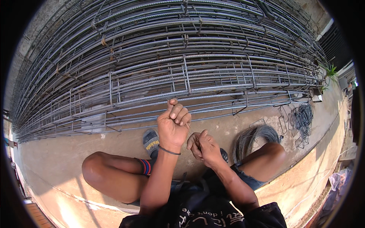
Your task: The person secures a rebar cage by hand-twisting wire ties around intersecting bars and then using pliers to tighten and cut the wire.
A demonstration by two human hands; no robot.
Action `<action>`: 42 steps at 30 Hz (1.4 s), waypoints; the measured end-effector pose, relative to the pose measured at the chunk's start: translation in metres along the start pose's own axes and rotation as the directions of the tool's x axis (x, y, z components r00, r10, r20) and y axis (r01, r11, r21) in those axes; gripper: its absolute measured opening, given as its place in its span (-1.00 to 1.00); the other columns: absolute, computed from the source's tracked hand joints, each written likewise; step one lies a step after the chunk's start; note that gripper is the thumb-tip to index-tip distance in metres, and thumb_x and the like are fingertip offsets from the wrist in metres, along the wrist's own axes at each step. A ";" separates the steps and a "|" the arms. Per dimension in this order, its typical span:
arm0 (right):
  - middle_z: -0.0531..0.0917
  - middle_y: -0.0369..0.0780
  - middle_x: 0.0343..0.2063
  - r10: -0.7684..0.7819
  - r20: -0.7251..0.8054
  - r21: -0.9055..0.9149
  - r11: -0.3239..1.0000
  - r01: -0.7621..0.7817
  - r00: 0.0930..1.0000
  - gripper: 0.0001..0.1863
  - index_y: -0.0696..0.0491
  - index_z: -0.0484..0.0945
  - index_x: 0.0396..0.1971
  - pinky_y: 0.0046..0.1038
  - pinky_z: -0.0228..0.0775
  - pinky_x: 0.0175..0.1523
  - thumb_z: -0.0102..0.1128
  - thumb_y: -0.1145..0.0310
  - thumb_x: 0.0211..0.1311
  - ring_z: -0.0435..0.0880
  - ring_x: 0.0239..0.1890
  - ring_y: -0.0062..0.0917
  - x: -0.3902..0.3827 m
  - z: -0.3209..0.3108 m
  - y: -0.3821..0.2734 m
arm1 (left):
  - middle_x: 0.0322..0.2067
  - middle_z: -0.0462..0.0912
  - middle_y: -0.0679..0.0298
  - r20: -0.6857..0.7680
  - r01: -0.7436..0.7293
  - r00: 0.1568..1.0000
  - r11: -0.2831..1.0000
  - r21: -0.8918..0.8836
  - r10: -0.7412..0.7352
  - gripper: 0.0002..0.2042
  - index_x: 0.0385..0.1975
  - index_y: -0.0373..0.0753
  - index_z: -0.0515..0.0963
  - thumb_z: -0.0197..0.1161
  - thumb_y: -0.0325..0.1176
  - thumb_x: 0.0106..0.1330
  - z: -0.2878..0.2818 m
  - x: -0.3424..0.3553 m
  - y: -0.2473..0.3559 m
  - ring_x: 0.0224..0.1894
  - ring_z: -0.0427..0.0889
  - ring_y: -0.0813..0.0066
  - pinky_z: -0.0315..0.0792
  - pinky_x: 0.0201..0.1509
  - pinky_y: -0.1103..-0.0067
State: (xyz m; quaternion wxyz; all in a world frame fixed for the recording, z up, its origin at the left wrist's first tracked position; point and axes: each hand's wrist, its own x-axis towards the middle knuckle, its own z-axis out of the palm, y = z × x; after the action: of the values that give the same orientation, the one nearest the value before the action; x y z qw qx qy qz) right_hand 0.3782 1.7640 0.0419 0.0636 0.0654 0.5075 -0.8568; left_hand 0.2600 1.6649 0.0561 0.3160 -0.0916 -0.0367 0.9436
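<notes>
My left hand [173, 127] is raised in front of the lowest bars of a stack of steel rebar cages [184, 74], fingers curled, a dark band round the wrist. My right hand [205, 148] is lower and to its right, with thumb and fingers closed together. Whatever either hand holds is too thin or hidden to make out; a faint strand may run between them. Just right of my right hand, beside my knee, lies a coil of thin grey wire [247, 136].
A tangled bundle of wire pieces [302, 117] lies farther right on the concrete floor [64, 152]. My bent legs and sandalled feet are around my hands. A small green plant [330, 71] grows at the cages' right end, and cluttered items [336, 178] line the right edge.
</notes>
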 end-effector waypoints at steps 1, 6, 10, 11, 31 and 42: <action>0.23 -0.43 -0.82 0.114 -0.039 0.108 0.988 -0.110 0.993 -0.50 0.17 0.52 -0.39 -0.67 -0.08 -0.69 -0.13 0.01 0.47 0.09 -0.79 -0.78 0.000 -0.001 0.000 | -0.68 0.23 0.43 0.022 0.001 1.000 1.000 0.021 -0.001 -0.84 -0.25 -0.18 0.41 -0.11 -0.31 0.50 -0.004 0.001 0.002 -0.65 0.14 0.64 0.10 -0.58 0.68; 0.32 -0.40 -0.67 0.382 0.052 0.448 0.817 -0.364 0.923 -0.53 0.24 0.52 -0.19 -0.73 -0.07 -0.67 -0.08 0.06 0.45 0.15 -0.71 -0.78 -0.009 -0.003 -0.002 | -0.69 0.23 0.44 0.105 -0.078 0.994 0.937 0.341 0.044 -0.81 -0.23 -0.20 0.39 -0.16 -0.28 0.52 -0.022 -0.005 0.015 -0.69 0.13 0.66 0.09 -0.63 0.68; 0.36 -0.42 -0.55 0.487 0.216 0.509 0.684 -0.523 0.846 -0.63 0.18 0.50 0.03 -0.78 -0.03 -0.61 0.03 0.21 0.41 0.20 -0.61 -0.81 -0.024 0.008 0.018 | -0.71 0.20 0.45 0.184 -0.020 0.981 0.895 0.446 -0.069 -0.77 -0.17 -0.25 0.39 -0.13 -0.23 0.52 -0.026 -0.018 0.040 -0.75 0.08 0.68 0.07 -0.70 0.69; 0.36 -0.45 -0.53 0.544 0.217 0.414 0.700 -0.582 0.810 -0.67 0.11 0.51 0.06 -0.79 -0.02 -0.59 0.05 0.28 0.41 0.19 -0.59 -0.84 -0.025 0.010 0.025 | -0.71 0.20 0.45 0.127 -0.023 0.991 0.895 0.446 -0.038 -0.77 -0.17 -0.25 0.39 -0.13 -0.23 0.52 -0.026 -0.019 0.043 -0.75 0.08 0.68 0.07 -0.70 0.69; 0.65 -0.13 -0.48 0.232 -0.044 -0.569 0.794 -0.215 0.972 -0.81 0.21 0.59 -0.14 -0.43 0.47 -0.34 0.07 0.52 0.32 0.65 -0.50 -0.52 -0.023 -0.007 0.043 | -0.68 0.22 0.49 -0.078 -0.185 0.896 0.528 0.829 0.437 -0.76 -0.30 -0.21 0.40 -0.05 -0.18 0.50 -0.030 -0.014 0.033 -0.69 0.09 0.77 0.00 -0.67 0.76; 0.68 -0.10 -0.45 0.103 -0.061 -0.767 0.631 -0.113 0.993 -0.74 0.30 0.57 -0.21 -0.42 0.50 -0.28 0.21 0.39 0.25 0.66 -0.48 -0.31 -0.031 -0.010 0.046 | -0.67 0.46 0.38 0.178 -0.079 0.821 -0.201 0.976 0.542 -0.75 -0.39 -0.26 0.46 -0.03 -0.26 0.50 -0.045 -0.016 0.020 -0.68 0.31 0.74 0.20 -0.62 0.72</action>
State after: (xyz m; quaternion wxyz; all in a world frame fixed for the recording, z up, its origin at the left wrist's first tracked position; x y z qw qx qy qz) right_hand 0.4169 1.7516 0.0029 0.1334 0.0674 0.8191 -0.5539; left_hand 0.2699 1.6396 0.0114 0.0268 0.0167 0.7418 0.6699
